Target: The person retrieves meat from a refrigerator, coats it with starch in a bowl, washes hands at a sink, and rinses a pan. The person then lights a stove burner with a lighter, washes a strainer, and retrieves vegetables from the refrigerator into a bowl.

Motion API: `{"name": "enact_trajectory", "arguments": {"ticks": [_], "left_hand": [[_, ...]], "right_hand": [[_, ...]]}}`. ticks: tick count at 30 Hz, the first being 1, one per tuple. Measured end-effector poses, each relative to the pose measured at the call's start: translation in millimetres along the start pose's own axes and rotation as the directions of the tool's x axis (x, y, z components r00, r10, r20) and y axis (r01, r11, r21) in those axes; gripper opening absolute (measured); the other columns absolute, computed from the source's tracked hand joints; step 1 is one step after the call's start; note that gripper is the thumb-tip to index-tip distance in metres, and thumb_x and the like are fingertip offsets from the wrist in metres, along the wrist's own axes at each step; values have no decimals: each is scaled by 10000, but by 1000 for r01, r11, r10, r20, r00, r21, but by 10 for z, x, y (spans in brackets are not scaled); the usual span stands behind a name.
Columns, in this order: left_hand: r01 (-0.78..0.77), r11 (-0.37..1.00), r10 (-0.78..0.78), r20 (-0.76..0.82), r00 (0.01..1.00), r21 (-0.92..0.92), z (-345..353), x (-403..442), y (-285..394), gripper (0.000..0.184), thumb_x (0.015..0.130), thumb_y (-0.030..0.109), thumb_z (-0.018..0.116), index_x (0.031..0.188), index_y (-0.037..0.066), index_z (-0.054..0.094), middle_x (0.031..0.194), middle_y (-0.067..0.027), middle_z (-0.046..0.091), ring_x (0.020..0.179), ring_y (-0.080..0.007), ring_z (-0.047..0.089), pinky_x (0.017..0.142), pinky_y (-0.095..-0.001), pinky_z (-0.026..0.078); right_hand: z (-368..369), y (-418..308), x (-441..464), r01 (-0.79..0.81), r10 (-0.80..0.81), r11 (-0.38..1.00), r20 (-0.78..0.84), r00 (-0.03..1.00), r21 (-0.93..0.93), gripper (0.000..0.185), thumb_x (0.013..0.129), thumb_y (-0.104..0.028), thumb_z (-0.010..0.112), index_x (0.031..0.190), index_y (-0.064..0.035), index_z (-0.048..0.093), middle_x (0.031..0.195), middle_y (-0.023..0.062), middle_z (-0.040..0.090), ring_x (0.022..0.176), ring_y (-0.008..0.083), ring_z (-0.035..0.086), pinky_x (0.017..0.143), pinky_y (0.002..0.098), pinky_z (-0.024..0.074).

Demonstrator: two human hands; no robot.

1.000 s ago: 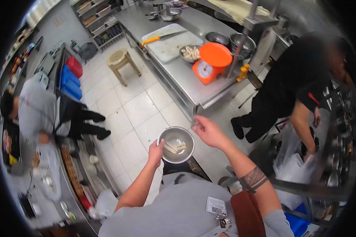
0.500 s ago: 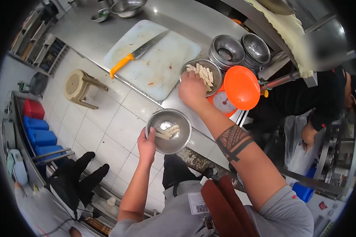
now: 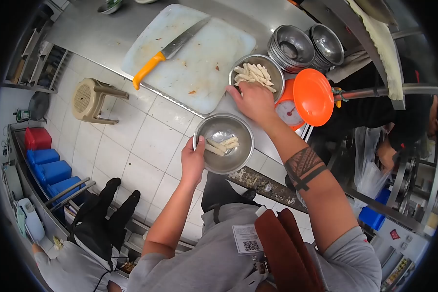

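Observation:
My left hand (image 3: 193,159) is shut on the rim of a metal bowl (image 3: 244,150), thumb inside the edge. A few pale food strips (image 3: 222,146) lie in it. My right hand (image 3: 255,101) is at the near edge of a second metal bowl (image 3: 279,73), heaped with similar pale strips (image 3: 254,73). Its thumb is spread from the fingers, whose tips are partly hidden at the strips. That bowl stands on the counter beside a white cutting board (image 3: 214,73). A knife (image 3: 173,47) with a yellow handle lies across the board.
An orange kitchen scale (image 3: 288,111) with an orange pan (image 3: 314,97) stands at the right, below stacked metal bowls (image 3: 297,44). A plastic stool (image 3: 90,100) is on the tiled floor. One co-worker (image 3: 409,117) is at the right, another (image 3: 82,263) at the lower left.
My right hand has drawn back from among the strips toward the near rim, its thumb now spread. The held bowl has moved up and right in view as the view shifted.

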State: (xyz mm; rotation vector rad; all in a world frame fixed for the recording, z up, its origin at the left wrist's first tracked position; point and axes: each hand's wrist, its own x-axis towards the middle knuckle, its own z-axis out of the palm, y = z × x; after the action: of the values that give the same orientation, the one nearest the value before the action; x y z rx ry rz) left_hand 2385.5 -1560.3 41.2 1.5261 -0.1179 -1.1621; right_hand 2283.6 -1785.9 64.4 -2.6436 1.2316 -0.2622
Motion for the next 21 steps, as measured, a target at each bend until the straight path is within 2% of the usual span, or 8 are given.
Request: {"name": "enact_trajectory", "arguments": {"ticks": [6,8,9,11,14,18,20,21], "left_hand": [[5,1000,-5,2,1000,-1,144,63,49,327,1028,257,555,1164,-30,635,969,-37,660,884,-90,546,805,-266,456],[-21,1000,21,5,1000,5,207,44,113,331,1033,260,546,1169,-29,633,982,-39,664,893,-89,548,816,-260,452],[-23,1000,23,4,1000,2,234,50,105,331,1033,260,546,1169,-29,633,982,-39,664,893,-89,548,816,-260,452],[-42,999,42,1,999,-15,285,77,82,326,1038,265,535,1158,-22,633,965,-30,656,882,-81,538,806,-257,446],[-72,997,73,32,997,-25,310,104,74,319,1043,271,524,1142,-13,633,943,-22,645,865,-75,524,792,-258,441],[-96,995,96,23,995,16,296,133,53,314,1046,273,514,1129,-6,633,927,-12,635,855,-70,513,777,-259,439],[-37,999,37,-12,999,-22,294,112,85,323,1048,276,507,1147,-6,631,940,-16,638,855,-73,516,782,-256,439],[-32,999,32,-13,999,-21,294,111,98,323,1048,276,507,1147,-6,631,940,-16,638,855,-73,516,782,-256,439]], "right_hand": [[-187,-5,24,-106,105,994,39,994,19,523,979,-495,507,828,-22,672,772,163,688,786,355,674,723,450,528],[-302,-22,-20,-118,186,902,-126,974,414,451,991,-408,538,846,-7,686,749,160,676,758,295,678,720,384,520],[-365,-76,-135,-116,183,903,-127,975,413,451,991,-408,538,846,-7,686,749,160,676,758,295,678,720,384,520],[-477,-179,-419,-176,146,563,112,983,807,333,1023,-262,523,882,-12,692,815,94,684,775,181,642,719,311,494],[-422,25,-495,-57,224,712,-149,963,699,283,988,-265,580,998,-11,705,799,130,658,754,183,636,748,309,491],[-313,285,-225,-260,412,664,-53,910,701,240,963,-220,587,996,-11,699,875,152,678,851,242,652,805,355,503],[-230,295,-137,42,-19,957,-83,996,288,198,903,-171,600,967,-16,705,939,169,684,977,301,642,857,425,503],[-194,267,-87,38,-17,957,-77,997,288,198,903,-171,600,967,-16,705,939,169,684,977,301,642,857,425,503]]}}
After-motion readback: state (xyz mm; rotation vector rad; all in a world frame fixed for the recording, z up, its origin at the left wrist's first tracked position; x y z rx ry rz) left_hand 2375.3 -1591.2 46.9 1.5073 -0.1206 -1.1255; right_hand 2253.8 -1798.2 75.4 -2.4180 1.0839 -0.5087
